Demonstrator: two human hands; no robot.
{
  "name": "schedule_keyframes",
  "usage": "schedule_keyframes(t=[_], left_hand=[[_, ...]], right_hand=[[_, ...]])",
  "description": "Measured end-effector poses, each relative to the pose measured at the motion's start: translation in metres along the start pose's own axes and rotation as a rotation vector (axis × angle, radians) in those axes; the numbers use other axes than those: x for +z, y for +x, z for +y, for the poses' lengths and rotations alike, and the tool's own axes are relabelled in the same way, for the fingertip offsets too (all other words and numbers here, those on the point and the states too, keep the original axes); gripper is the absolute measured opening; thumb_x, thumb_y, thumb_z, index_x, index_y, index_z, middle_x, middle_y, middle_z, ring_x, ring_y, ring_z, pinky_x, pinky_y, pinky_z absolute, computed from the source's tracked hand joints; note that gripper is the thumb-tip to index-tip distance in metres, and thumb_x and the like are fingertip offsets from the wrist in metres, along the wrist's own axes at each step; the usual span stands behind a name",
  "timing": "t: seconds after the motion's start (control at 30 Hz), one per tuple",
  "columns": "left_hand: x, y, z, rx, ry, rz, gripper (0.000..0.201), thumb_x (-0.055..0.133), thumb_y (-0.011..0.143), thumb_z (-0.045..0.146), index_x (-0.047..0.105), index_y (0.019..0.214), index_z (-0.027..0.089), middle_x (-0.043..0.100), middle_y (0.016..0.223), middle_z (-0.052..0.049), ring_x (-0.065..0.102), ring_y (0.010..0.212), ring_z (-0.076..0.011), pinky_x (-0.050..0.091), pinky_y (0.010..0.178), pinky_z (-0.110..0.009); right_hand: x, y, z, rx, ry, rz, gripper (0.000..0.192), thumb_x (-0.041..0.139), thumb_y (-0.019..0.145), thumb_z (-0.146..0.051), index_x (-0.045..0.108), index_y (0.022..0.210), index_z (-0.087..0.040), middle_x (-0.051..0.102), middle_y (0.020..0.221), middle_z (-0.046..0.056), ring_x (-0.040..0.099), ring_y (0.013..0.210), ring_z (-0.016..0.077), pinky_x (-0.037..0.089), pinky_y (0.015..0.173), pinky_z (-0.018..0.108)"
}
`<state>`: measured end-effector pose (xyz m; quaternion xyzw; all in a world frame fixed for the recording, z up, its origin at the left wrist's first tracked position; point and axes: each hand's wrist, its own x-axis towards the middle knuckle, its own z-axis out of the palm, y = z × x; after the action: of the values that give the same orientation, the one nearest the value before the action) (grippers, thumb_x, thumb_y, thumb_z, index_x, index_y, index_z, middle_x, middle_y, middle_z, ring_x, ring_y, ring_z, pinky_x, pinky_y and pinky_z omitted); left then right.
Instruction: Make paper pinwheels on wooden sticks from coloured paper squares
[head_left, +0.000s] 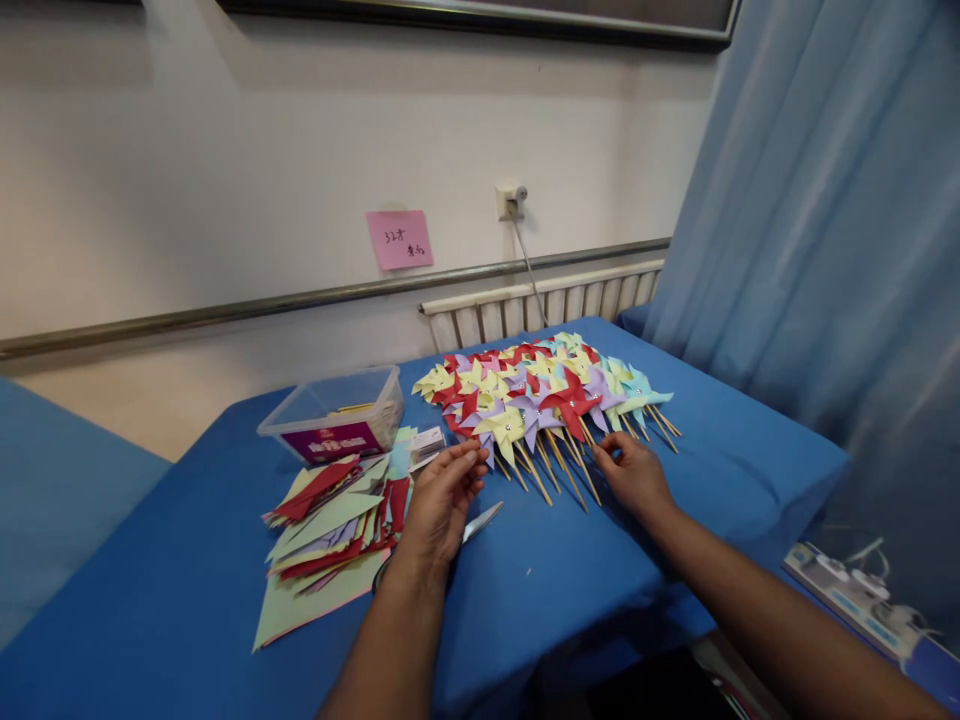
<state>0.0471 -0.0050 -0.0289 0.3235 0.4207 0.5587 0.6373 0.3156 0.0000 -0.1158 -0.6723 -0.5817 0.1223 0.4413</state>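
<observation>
both hands are at the near edge of the pinwheel batch (544,390), which sits mid-frame on the blue table (712,470) and runs up toward the radiator (540,305) at centre top. left hand (442,495) is palm-down with fingers loosely curled, tips touching the lower-left pinwheel heads; not clamped on anything i can see. right hand (634,470) rests on the cloth at the stick ends, fingers drawn together near one stick (581,470), but whether it actually pinches it is hidden, can't tell. my read: this is the tidying or squaring-up step on finished pinwheels, not assembly. next move likely calls for a light pinch on a single stick without dragging its neighbours, since the sticks overlap and fan. orientation: heads point up-frame toward the wall, sticks point down-frame toward the camera, fanning slightly to lower right; each long axis runs roughly top-to-bottom with a tilt. the row itself runs left to right. left of centre is a loose stack of cut paper (334,530) (red, green, purple, messy), a clear plastic tub (337,410) just above it, and scissors (480,522) lying flat, partly under the left wrist. pink note (400,240) on the wall in the upper middle, blue curtain (817,220) on the right.
</observation>
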Motion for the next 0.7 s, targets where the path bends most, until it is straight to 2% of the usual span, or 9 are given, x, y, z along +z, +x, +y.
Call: schedule_keyframes(t=[0.13, 0.27, 0.37, 0.43, 0.5, 0.57, 0.63, 0.7], left_hand=[[-0.003, 0.002, 0.000, 0.006, 0.010, -0.007, 0.029, 0.078, 0.067, 0.020, 0.071, 0.094, 0.012, 0.071, 0.085, -0.007, 0.063, 0.066, -0.0096, 0.048, 0.058, -0.018], [-0.004, 0.003, 0.000, 0.015, 0.000, 0.007, 0.031, 0.079, 0.065, 0.020, 0.070, 0.094, 0.012, 0.071, 0.086, -0.007, 0.063, 0.065, -0.0096, 0.048, 0.058, -0.019], [-0.006, 0.004, -0.001, 0.044, -0.022, 0.053, 0.031, 0.080, 0.063, 0.019, 0.070, 0.091, 0.012, 0.071, 0.083, -0.006, 0.062, 0.063, -0.0096, 0.048, 0.057, -0.019], [-0.008, 0.006, 0.000, 0.098, -0.044, 0.110, 0.030, 0.080, 0.061, 0.018, 0.070, 0.088, 0.013, 0.071, 0.080, -0.005, 0.061, 0.062, -0.0093, 0.047, 0.057, -0.020], [-0.010, 0.009, 0.002, 0.196, -0.065, 0.191, 0.028, 0.079, 0.059, 0.018, 0.069, 0.084, 0.013, 0.070, 0.075, -0.003, 0.060, 0.059, -0.0086, 0.045, 0.057, -0.019], [-0.013, 0.011, 0.005, 0.337, -0.068, 0.288, 0.024, 0.077, 0.059, 0.019, 0.067, 0.080, 0.013, 0.068, 0.070, -0.001, 0.058, 0.056, -0.0079, 0.044, 0.057, -0.019], [-0.015, 0.012, 0.006, 0.489, -0.028, 0.376, 0.020, 0.074, 0.061, 0.020, 0.066, 0.079, 0.014, 0.066, 0.066, 0.001, 0.055, 0.054, -0.0077, 0.042, 0.055, -0.019], [-0.017, 0.011, 0.006, 0.620, 0.036, 0.433, 0.017, 0.071, 0.064, 0.021, 0.065, 0.079, 0.015, 0.065, 0.065, 0.002, 0.050, 0.049, -0.0068, 0.038, 0.051, -0.019]], right_hand=[[0.001, 0.001, -0.003, 0.000, 0.032, -0.004, 0.024, 0.053, 0.083, -0.042, 0.059, 0.073, -0.021, 0.064, 0.069, 0.003, 0.056, 0.061, 0.0171, 0.038, 0.060, 0.029], [-0.007, -0.003, -0.011, -0.033, 0.065, 0.084, 0.026, 0.052, 0.085, -0.042, 0.058, 0.074, -0.020, 0.061, 0.066, 0.002, 0.053, 0.058, 0.0164, 0.038, 0.061, 0.030], [-0.012, -0.014, -0.031, -0.118, 0.142, 0.142, 0.022, 0.052, 0.087, -0.039, 0.057, 0.076, -0.021, 0.056, 0.066, 0.002, 0.050, 0.058, 0.0164, 0.037, 0.062, 0.032], [-0.008, -0.023, -0.054, -0.188, 0.290, 0.089, 0.020, 0.053, 0.088, -0.037, 0.056, 0.074, -0.022, 0.053, 0.065, 0.001, 0.049, 0.058, 0.0163, 0.037, 0.062, 0.032], [0.009, -0.031, -0.085, -0.234, 0.357, 0.007, 0.022, 0.052, 0.089, -0.037, 0.056, 0.073, -0.022, 0.055, 0.068, 0.000, 0.050, 0.059, 0.0149, 0.038, 0.061, 0.030], [0.036, -0.035, -0.119, -0.242, 0.436, -0.075, 0.023, 0.050, 0.090, -0.040, 0.056, 0.075, -0.022, 0.056, 0.067, -0.001, 0.050, 0.059, 0.0134, 0.040, 0.059, 0.027], [0.069, -0.035, -0.150, -0.116, 0.688, -0.187, 0.028, 0.050, 0.088, -0.045, 0.054, 0.073, -0.022, 0.054, 0.063, -0.002, 0.049, 0.057, 0.0128, 0.040, 0.057, 0.026], [0.099, -0.032, -0.170, 0.006, 0.829, -0.252, 0.034, 0.047, 0.087, -0.051, 0.051, 0.070, -0.022, 0.053, 0.061, -0.003, 0.046, 0.054, 0.0124, 0.039, 0.054, 0.025]])
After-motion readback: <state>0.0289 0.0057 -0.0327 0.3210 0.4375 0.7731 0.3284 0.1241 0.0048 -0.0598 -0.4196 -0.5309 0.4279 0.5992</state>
